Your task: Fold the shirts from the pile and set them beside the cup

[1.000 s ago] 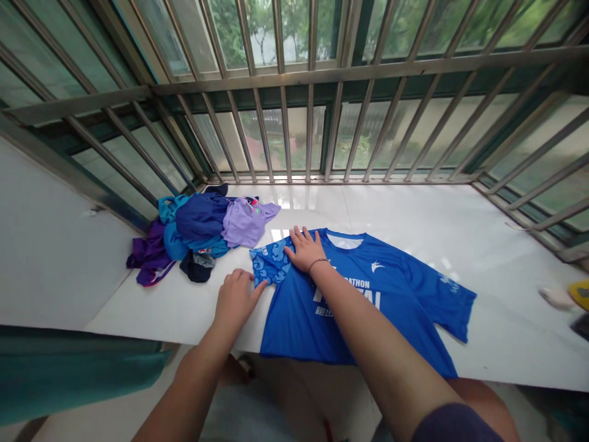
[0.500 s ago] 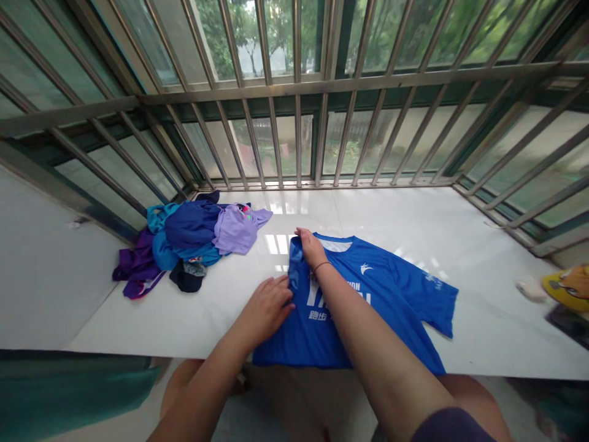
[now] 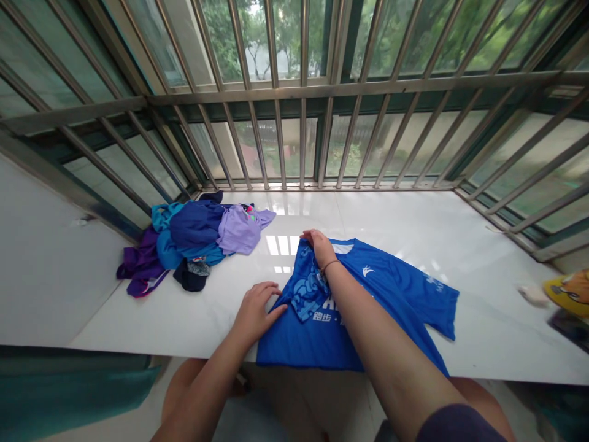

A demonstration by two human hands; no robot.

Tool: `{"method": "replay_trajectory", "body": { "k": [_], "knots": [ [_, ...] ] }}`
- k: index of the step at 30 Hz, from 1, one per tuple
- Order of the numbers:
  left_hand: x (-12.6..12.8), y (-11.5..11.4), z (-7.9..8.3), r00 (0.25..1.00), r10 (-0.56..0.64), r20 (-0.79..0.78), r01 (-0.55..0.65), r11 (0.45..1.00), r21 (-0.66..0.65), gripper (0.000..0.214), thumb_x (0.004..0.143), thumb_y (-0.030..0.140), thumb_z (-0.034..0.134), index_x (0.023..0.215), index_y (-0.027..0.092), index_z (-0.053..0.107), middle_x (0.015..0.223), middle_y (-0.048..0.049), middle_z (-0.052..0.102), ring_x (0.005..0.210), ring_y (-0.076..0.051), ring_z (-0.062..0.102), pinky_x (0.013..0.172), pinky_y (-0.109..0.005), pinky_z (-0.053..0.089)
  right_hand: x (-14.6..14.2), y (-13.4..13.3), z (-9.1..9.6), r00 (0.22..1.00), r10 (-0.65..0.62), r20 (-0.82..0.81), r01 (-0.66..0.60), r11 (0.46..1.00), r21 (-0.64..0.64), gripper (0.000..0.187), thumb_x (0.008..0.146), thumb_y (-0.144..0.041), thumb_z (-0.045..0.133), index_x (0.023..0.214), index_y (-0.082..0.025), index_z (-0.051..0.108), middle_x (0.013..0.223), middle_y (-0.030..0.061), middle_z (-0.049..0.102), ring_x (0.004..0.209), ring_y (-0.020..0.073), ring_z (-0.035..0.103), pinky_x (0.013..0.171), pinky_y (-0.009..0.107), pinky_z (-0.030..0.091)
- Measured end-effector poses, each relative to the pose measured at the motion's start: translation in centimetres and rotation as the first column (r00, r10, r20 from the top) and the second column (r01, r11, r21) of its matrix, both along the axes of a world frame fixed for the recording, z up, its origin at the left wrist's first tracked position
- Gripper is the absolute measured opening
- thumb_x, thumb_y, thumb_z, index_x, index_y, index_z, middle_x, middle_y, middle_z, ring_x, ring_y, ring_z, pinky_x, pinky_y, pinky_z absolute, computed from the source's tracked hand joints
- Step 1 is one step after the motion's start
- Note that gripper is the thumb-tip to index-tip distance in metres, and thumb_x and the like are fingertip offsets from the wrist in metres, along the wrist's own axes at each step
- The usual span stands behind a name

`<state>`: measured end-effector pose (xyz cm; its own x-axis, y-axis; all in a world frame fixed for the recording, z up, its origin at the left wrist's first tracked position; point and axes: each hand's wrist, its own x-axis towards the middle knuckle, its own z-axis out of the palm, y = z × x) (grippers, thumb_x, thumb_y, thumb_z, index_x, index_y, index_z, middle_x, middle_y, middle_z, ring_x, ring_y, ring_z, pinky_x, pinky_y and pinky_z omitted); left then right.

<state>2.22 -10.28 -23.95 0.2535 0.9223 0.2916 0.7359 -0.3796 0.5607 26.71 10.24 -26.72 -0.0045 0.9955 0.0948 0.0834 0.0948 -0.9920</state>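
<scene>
Head view: the right hand covers one shoulder of the blue shirt, apparently to secure the infolded patterned sleeve; whether it pinches cannot be told. The left hand, thumb and fingers parted, touches the side. The shirt lies at the ledge's near edge, beneath the right palm.

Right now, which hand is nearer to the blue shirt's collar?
Right. The right hand is on the blue shirt, just beside the collar; the left hand is farther off, lower in the view, at the shirt's side edge.
</scene>
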Motion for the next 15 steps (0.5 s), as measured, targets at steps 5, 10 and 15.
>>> {"method": "replay_trajectory", "body": {
  "k": [5,10,15],
  "knots": [
    [0.5,0.3,0.4,0.998,0.039,0.057,-0.036,0.998,-0.046,0.005,0.092,0.029,0.079,0.095,0.027,0.077,0.123,-0.0082,0.079,0.118,-0.029,0.072,0.107,-0.052,0.057,0.2,-0.7,1.7,0.985,0.022,0.172,-0.018,1.0,-0.024,0.047,0.108,-0.057,0.045,0.114,-0.021,0.074,0.113,0.0093,0.084,0.114,0.0226,0.078,0.109,0.04,0.057],
    [0.6,0.4,0.7,0.992,0.045,0.12,-0.041,0.999,-0.032,0.006,0.093,0.021,0.074,0.088,0.025,0.071,0.112,-0.0073,0.08,0.111,-0.027,0.073,0.103,-0.048,0.057,0.1,-0.8,4.6,0.918,0.081,0.389,-0.068,0.997,-0.048,0.034,0.108,-0.04,0.05,0.114,-0.02,0.076,0.11,0.0081,0.085,0.107,0.0216,0.078,0.103,0.036,0.058],
    [0.6,0.5,0.8,0.991,0.068,0.111,-0.067,0.998,-0.01,0.006,0.093,0.02,0.071,0.091,0.025,0.068,0.11,-0.0076,0.079,0.11,-0.027,0.072,0.102,-0.046,0.056,1.4,0.0,7.2,0.758,0.116,0.641,-0.095,0.993,-0.067,0.019,0.102,-0.035,0.068,0.108,-0.02,0.077,0.108,0.01,0.083,0.105,0.0241,0.076,0.099,0.034,0.054]
  ]
}}
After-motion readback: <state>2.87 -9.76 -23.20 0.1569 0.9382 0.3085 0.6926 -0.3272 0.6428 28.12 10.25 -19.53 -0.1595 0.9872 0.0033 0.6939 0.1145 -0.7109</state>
